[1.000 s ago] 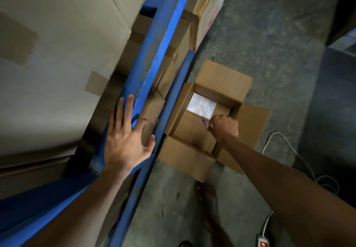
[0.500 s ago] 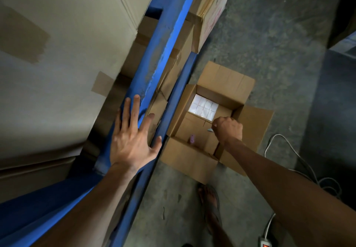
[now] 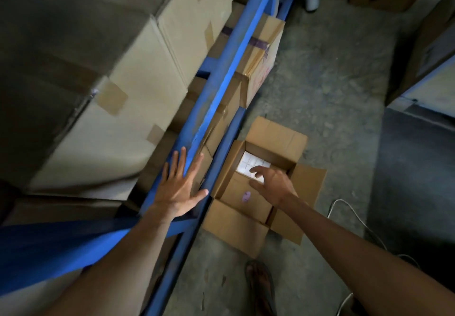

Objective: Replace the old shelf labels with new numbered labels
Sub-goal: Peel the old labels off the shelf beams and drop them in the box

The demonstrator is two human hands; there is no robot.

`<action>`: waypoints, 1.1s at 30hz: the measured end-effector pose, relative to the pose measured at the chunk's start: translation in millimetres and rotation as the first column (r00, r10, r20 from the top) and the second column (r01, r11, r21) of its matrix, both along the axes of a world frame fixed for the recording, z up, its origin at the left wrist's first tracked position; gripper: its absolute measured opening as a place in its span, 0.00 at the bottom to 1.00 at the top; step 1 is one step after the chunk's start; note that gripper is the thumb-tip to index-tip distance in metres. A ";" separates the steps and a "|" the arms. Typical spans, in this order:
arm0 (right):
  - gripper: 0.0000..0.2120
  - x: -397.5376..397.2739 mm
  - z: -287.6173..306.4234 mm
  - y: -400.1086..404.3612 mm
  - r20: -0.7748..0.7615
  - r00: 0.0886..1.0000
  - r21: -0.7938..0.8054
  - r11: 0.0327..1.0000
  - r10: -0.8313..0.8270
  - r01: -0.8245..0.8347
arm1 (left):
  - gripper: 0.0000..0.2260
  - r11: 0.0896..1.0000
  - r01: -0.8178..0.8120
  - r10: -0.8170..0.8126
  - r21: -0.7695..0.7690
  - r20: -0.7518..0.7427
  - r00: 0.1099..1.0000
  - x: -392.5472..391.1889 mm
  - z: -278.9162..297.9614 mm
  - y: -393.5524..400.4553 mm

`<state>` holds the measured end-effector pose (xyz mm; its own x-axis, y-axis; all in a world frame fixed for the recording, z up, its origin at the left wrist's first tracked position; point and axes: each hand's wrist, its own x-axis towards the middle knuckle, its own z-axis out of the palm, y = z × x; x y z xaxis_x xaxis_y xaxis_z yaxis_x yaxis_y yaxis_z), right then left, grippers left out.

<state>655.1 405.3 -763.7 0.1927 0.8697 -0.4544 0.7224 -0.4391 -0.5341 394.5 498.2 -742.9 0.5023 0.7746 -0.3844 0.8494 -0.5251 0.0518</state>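
Labels first: a white sheet of small square labels (image 3: 251,165) sits in a grid at the far end of an open brown cardboard box (image 3: 268,133) on the grey concrete floor (image 3: 327,89), just beside the blue metal shelf rail (image 3: 221,79). One small pale purple oval sticker (image 3: 246,196) lies on the inner cardboard flap nearer the person. Right hand (image 3: 270,184) is down in the box, fingers loosely spread and reaching onto the white sheet, holding nothing as far as I can see. Left hand (image 3: 178,187) is flat and wide open, palm pressed on the blue rail, gripping nothing. Taped tan cartons (image 3: 138,99) fill the shelf on the left. A sandalled foot (image 3: 262,288) shows below the box.
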 end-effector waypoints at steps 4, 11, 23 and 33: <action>0.27 4.3 59.9 -6.3 0.007 0.999 0.111 0.993 0.050 -0.050 | 0.42 0.999 0.008 -0.009 0.032 0.022 1.000 13.3 40.0 -28.4; 0.32 -4.6 175.4 -0.2 -0.145 0.988 0.303 0.953 0.054 -0.008 | 0.30 0.970 -0.154 0.129 0.190 0.140 0.982 34.9 157.3 -63.6; 0.25 -78.2 332.4 19.1 -0.417 0.887 0.671 0.727 0.201 0.150 | 0.20 0.661 -0.235 -0.028 0.713 0.337 0.941 -1.4 315.6 -100.8; 0.26 -163.4 393.1 38.5 -0.369 0.882 0.804 0.577 0.292 0.145 | 0.32 0.426 -0.162 0.062 0.890 0.150 0.987 -59.6 382.4 -96.6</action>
